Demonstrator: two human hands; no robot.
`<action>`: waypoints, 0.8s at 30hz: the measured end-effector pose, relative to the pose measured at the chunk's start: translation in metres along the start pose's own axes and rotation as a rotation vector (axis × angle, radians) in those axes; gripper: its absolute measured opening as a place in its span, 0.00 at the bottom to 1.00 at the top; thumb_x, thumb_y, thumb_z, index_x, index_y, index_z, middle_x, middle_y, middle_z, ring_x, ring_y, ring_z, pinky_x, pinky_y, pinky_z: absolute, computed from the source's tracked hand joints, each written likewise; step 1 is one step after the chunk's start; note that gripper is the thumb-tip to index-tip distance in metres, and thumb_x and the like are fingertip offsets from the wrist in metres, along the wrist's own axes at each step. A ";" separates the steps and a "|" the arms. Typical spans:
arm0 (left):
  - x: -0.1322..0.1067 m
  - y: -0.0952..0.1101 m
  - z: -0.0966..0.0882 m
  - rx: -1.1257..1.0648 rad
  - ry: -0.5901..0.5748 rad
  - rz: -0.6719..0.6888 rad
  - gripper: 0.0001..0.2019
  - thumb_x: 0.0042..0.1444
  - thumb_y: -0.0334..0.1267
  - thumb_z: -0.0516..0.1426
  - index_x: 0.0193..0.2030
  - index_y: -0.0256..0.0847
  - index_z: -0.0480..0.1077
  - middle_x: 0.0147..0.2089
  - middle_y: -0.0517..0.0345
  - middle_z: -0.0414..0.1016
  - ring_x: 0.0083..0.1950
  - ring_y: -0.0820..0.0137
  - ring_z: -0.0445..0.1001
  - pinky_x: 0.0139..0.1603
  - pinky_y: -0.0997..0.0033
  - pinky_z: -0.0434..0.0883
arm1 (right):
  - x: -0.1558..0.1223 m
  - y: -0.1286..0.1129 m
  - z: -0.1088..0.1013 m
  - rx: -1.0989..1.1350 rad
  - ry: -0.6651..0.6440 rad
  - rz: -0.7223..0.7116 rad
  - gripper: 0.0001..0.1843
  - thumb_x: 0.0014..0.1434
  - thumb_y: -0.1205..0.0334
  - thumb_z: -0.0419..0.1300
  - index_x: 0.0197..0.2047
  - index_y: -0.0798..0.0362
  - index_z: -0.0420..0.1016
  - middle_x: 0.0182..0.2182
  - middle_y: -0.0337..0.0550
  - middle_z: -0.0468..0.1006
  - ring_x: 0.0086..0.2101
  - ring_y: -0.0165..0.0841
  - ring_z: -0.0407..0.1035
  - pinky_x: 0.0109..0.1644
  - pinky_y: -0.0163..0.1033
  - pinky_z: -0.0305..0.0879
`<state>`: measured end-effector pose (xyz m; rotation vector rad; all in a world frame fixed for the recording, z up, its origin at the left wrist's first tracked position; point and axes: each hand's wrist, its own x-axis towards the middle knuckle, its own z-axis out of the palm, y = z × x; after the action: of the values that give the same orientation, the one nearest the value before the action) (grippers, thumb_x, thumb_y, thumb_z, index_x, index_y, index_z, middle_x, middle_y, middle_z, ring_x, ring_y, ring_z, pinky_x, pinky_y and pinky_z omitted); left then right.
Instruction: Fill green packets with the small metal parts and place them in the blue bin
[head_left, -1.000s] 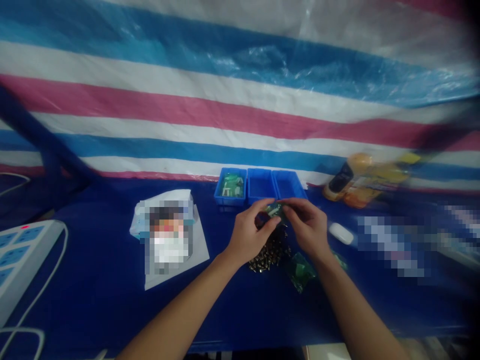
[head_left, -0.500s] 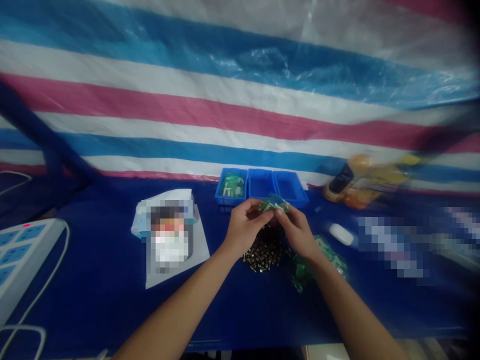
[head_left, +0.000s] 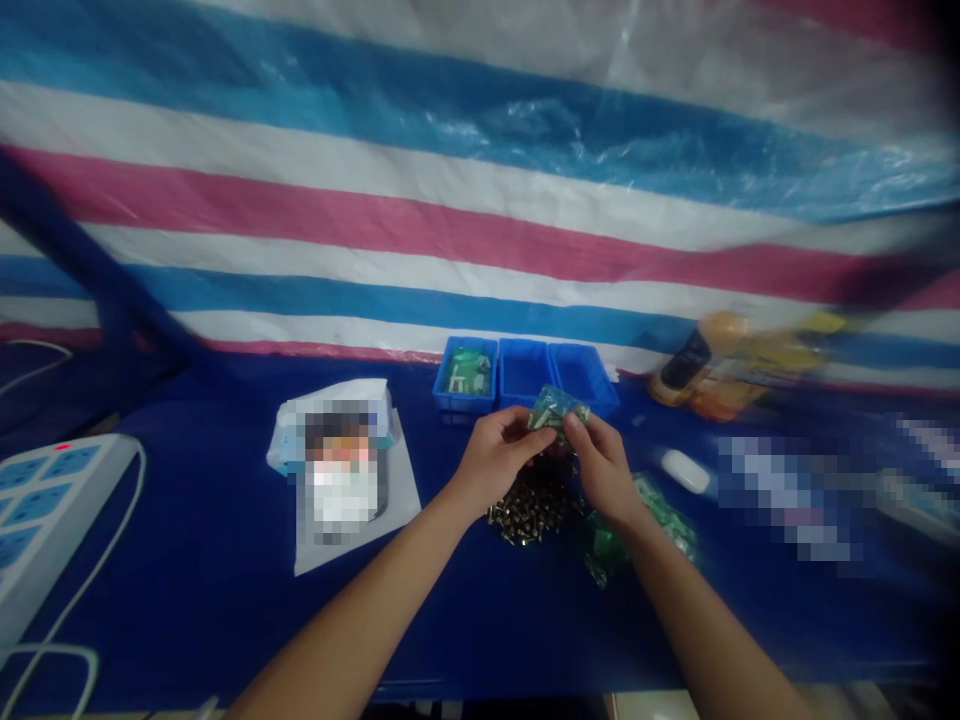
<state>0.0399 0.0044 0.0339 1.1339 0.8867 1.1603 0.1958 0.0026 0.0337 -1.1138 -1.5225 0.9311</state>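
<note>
Between my two hands is a small clear green plastic bag point(head_left: 553, 404) with pale pieces inside. My left hand point(head_left: 499, 450) grips its left side, the thumb lying across the front. On the other side my right hand point(head_left: 598, 455) pinches the bag with thumb and fingers. Beneath the hands lies a heap of small shiny metal screw-like parts point(head_left: 531, 508), partly hidden by them. More green plastic bags point(head_left: 664, 515) lie beside my right wrist. Behind the hands stands a blue bin point(head_left: 465, 402) with similar green bags in it.
Two more blue bins point(head_left: 525, 368) adjoin the filled one. A white oval case point(head_left: 685, 471) lies to the right, with blurred orange bottles point(head_left: 697, 365) behind. At left are a tissue-like pack point(head_left: 281, 440) on white paper point(head_left: 405, 490) and a power strip point(head_left: 71, 500) with a cable.
The green bag has tilted, so its flat face and the pieces inside show more plainly. Both hands have shifted slightly and keep hold of it.
</note>
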 end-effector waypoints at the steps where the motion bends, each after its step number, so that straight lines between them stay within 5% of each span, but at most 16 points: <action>1: 0.000 0.000 0.000 0.001 0.000 -0.001 0.12 0.51 0.43 0.65 0.38 0.37 0.73 0.31 0.56 0.76 0.32 0.71 0.72 0.31 0.72 0.65 | 0.000 0.000 0.000 -0.003 -0.006 0.002 0.20 0.64 0.47 0.54 0.29 0.54 0.69 0.23 0.36 0.69 0.26 0.29 0.64 0.31 0.33 0.61; 14: -0.009 0.002 0.007 0.159 -0.026 0.132 0.17 0.61 0.51 0.54 0.32 0.38 0.70 0.27 0.60 0.68 0.28 0.72 0.66 0.30 0.72 0.62 | -0.003 -0.003 0.005 0.049 -0.091 -0.007 0.18 0.64 0.48 0.54 0.33 0.53 0.74 0.27 0.39 0.75 0.29 0.32 0.68 0.34 0.36 0.66; 24: -0.013 -0.004 0.013 0.222 0.051 0.187 0.17 0.64 0.49 0.52 0.30 0.39 0.70 0.27 0.59 0.70 0.28 0.72 0.66 0.31 0.71 0.62 | -0.006 -0.005 0.010 -0.005 -0.009 -0.058 0.18 0.65 0.51 0.54 0.27 0.53 0.67 0.20 0.34 0.65 0.23 0.28 0.62 0.28 0.33 0.60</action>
<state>0.0510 -0.0108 0.0329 1.3972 0.9823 1.2701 0.1859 -0.0047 0.0347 -1.0649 -1.5571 0.8950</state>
